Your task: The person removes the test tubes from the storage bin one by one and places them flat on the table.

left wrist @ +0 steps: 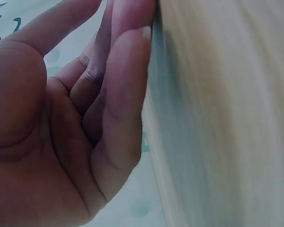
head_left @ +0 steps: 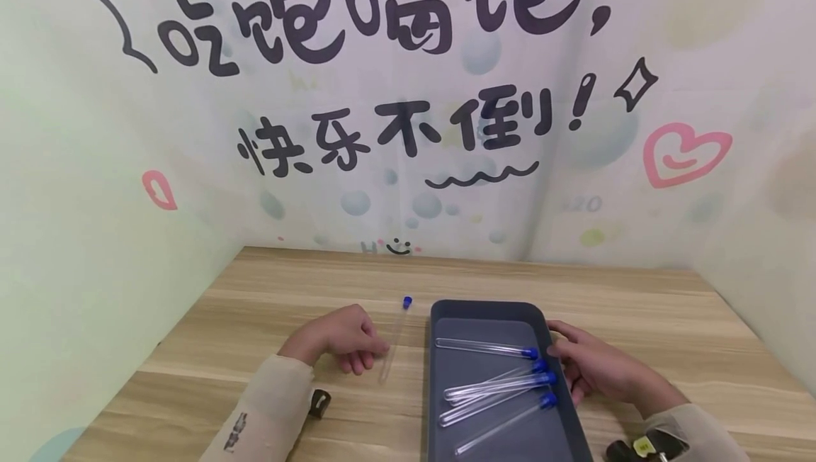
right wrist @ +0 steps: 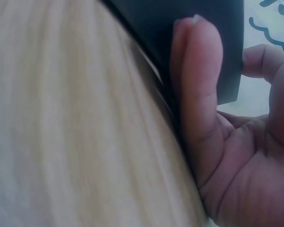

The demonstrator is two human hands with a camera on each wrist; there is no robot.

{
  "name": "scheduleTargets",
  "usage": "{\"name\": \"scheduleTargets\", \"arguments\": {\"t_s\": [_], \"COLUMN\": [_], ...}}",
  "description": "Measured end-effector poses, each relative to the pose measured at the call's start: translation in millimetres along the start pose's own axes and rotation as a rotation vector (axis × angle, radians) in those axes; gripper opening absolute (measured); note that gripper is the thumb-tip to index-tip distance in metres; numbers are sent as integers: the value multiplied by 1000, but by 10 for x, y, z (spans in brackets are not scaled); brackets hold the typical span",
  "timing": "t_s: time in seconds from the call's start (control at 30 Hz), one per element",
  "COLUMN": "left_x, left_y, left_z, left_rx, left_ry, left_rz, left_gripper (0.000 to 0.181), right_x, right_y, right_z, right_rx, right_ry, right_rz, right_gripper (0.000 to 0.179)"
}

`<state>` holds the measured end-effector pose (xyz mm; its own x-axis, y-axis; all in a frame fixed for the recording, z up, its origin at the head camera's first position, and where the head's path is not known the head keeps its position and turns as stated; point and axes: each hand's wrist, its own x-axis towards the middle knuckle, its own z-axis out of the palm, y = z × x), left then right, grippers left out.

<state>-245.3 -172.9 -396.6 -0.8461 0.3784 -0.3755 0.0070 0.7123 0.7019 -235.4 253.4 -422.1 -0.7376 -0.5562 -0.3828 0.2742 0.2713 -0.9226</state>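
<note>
On the table my left hand [head_left: 350, 341] has its fingers bent downward, with the fingertips right at a clear test tube [head_left: 394, 350] that has a blue cap [head_left: 407, 302]. In the left wrist view the fingers [left wrist: 125, 94] are loosely bent and the thumb stands apart; the tube does not show there. My right hand [head_left: 596, 363] holds the right side of a dark grey tray [head_left: 440, 310]: its thumb lies at the rim, while the fingers [right wrist: 201, 71] rest along the outer wall. Inside the tray lie several blue-capped test tubes [head_left: 487, 348], caps to the right.
The wood-grain table [head_left: 319, 271] meets a printed white backdrop [head_left: 306, 214] at its far edge. A black clip-like piece [head_left: 320, 402] sits beside the left sleeve, and a dark wrist device [head_left: 644, 446] is at the right sleeve.
</note>
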Motion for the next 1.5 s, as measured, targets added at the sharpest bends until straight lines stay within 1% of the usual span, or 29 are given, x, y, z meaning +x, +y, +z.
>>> {"name": "scheduleTargets", "arguments": {"t_s": [0.17, 0.33, 0.47, 0.57, 0.73, 0.83, 0.9, 1.0, 1.07, 1.17, 1.3, 1.43, 1.5], "left_x": [15, -8, -35, -30, -15, -2, 14, 38, 49, 49, 43, 53, 62], "left_y": [42, 124, 164, 186, 200, 186, 172, 159, 179, 244, 378, 538, 610], "left_z": [56, 108, 124, 134, 131, 117, 104, 95, 92, 105, 157, 227, 260], "left_rx": [71, 120, 119, 117, 114, 106, 104, 115, 116, 82, 16, -12, -3], "left_ry": [33, 44, 33, 22, 10, 15, 31, 71, 102, 148, 187, 197, 203], "left_rz": [25, 39, 43, 41, 44, 54, 68, 111, 138, 160, 183, 250, 280], "left_gripper": [44, 41, 36, 36, 38, 40, 39, 35, 31, 25, 21, 16, 14], "right_x": [8, 16, 20, 12, -9, -11, -8, 4, 4, 7, 9, 6, 9], "right_y": [-3, -4, -7, -7, -2, 0, -1, -4, -11, -11, 1, 10, 7], "right_z": [6, 15, 20, 20, 11, 11, 15, 25, 32, 44, 51, 43, 45], "right_rx": [0, -1, -1, 0, 4, 3, 1, 1, -4, -6, 4, 13, 14], "right_ry": [5, 11, 11, 14, 10, 10, 13, 19, 26, 30, 30, 34, 36], "right_rz": [6, 12, 15, 17, 15, 11, 9, 10, 7, 1, -6, -6, -4], "right_gripper": [69, 69, 69, 69, 69, 68, 68, 68, 68, 69, 70, 70, 70]}}
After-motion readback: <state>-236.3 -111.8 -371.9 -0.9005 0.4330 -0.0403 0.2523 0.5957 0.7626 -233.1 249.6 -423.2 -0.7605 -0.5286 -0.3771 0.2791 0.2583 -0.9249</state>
